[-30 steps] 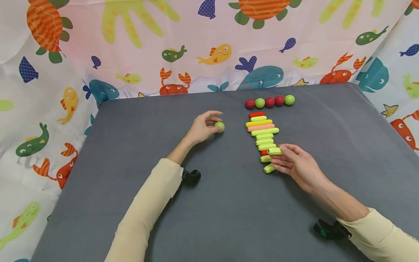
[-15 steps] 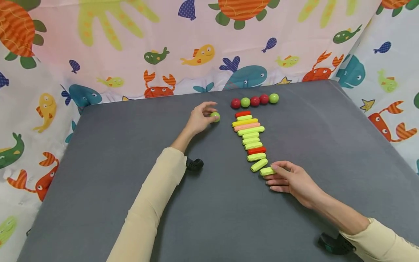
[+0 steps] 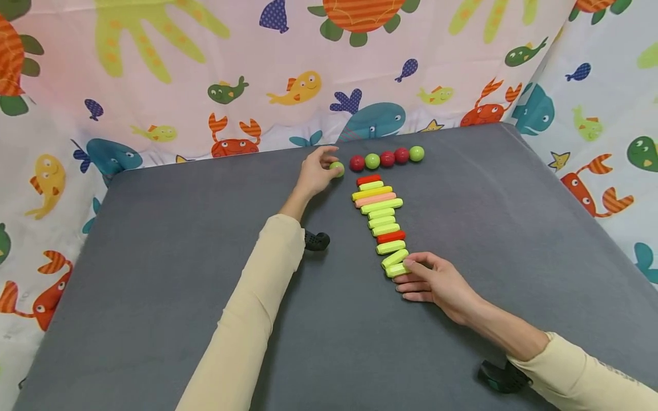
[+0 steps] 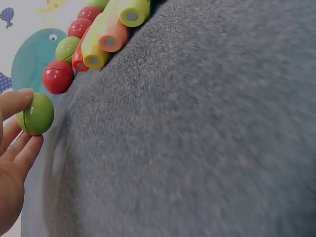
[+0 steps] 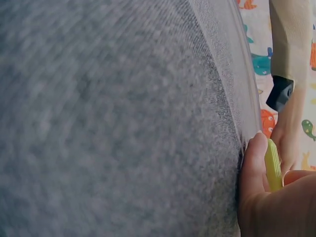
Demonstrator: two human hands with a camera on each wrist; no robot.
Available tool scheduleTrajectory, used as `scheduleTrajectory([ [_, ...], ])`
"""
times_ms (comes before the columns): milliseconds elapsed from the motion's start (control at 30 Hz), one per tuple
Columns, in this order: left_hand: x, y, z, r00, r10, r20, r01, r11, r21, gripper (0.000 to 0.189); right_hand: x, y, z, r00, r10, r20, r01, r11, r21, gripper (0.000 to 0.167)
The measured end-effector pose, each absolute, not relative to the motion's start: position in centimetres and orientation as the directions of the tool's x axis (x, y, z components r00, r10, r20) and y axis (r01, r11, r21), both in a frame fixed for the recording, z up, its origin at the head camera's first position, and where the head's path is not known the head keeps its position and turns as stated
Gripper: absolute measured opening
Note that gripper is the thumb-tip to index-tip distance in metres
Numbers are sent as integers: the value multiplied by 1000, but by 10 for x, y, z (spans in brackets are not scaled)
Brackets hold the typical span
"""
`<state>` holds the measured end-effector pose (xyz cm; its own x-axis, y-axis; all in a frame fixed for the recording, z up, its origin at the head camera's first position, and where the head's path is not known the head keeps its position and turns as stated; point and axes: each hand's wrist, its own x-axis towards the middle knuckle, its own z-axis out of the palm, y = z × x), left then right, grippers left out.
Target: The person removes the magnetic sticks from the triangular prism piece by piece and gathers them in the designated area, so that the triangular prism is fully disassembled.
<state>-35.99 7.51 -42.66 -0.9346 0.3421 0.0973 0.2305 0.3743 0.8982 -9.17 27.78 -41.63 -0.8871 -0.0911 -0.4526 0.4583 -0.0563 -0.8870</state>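
My left hand [image 3: 316, 173] pinches a green ball [image 4: 39, 114] between thumb and fingers, just left of a row of red and green balls [image 3: 387, 159]. A small gap separates it from the red ball [image 3: 357, 163] at the row's left end. Down the table runs a column of short toy rods [image 3: 381, 212], mostly yellow-green, with red, yellow and orange ones among them. At its near end my right hand [image 3: 443, 286] pinches a yellow-green rod [image 3: 397, 270] by its right end. That rod lies close beside a slanted yellow-green rod [image 3: 394, 259]; whether they touch I cannot tell.
Grey cloth covers the table [image 3: 195, 257]. A white curtain [image 3: 180, 108] printed with sea animals hangs along the back and sides. Dark wrist cameras stick out under both sleeves, the left one [image 3: 317, 241] beside the rods.
My right hand has brought its rod from above the column down to the near end. My left hand has carried the green ball toward the ball row. The head view has shifted right.
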Motion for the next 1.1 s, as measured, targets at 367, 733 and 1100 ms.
scheduleTrajectory([
  [367,-367,82,-433,-952,303,43,170,408,897,46,-91,272,-419,-889,-117,-443,452,-69,-889,49],
  [733,-374,83,-439,-960,273,56,166,400,901,44,-93,272,-416,-889,-128,-440,449,-49,-892,52],
  [1100,-375,94,-438,-956,288,63,167,356,919,46,-91,284,-414,-885,-126,-448,463,-140,-875,48],
])
